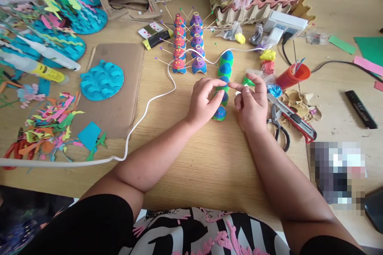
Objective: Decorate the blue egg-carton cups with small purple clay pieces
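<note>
My left hand (205, 99) is curved over a row of blue-and-green egg-carton cups (220, 113), its thumb and index finger apart. From the right, my right hand (253, 103) points its index finger at the left index fingertip; the two tips nearly meet above the row. Whether something tiny sits between them I cannot make out. Part of the row is hidden behind my fingers. Behind stand a red-and-blue row of cups (178, 65) and a purple-and-blue row (199, 65), both with small faces and pins sticking out like antennae.
A white cable (149, 101) crosses the table. Near my right forearm lie a box cutter (295, 117), scissors (278, 127) and an orange cup (295, 76). Cardboard (119, 115) with a blue foam oval (101, 81) and colourful scraps (50, 127) are left. Egg trays (254, 12) are stacked behind.
</note>
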Demonstrator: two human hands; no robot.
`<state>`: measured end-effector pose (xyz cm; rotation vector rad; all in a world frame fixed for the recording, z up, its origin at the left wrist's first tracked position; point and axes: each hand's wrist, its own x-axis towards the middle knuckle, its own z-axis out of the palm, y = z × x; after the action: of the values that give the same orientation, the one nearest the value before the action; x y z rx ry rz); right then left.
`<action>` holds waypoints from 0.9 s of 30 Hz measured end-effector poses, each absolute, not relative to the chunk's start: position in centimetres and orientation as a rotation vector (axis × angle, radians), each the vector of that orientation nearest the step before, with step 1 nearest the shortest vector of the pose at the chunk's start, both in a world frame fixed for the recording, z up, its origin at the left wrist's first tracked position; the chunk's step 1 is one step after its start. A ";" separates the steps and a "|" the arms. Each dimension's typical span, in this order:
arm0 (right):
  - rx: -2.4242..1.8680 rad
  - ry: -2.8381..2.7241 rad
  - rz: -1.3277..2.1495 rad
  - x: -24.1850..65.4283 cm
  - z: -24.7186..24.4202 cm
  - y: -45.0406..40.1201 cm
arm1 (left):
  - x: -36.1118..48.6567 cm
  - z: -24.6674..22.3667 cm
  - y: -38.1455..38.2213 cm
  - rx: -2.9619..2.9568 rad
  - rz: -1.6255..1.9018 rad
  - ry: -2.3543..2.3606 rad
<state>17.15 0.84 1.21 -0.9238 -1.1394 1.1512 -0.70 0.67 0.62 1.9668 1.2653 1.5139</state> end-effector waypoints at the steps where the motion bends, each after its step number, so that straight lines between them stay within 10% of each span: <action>1: -0.903 -1.173 1.172 17.2 1.1 0.9 | -0.8 0.8 0.5 2.046 1.516 1.275; 27: -0.809 -1.122 1.605 17.0 4.3 -0.3 | -1.2 0.7 0.6 2.236 1.414 1.339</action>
<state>16.99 -0.29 4.32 -0.8086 -1.1215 1.6050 -1.21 0.57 0.72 2.2356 1.3392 1.4143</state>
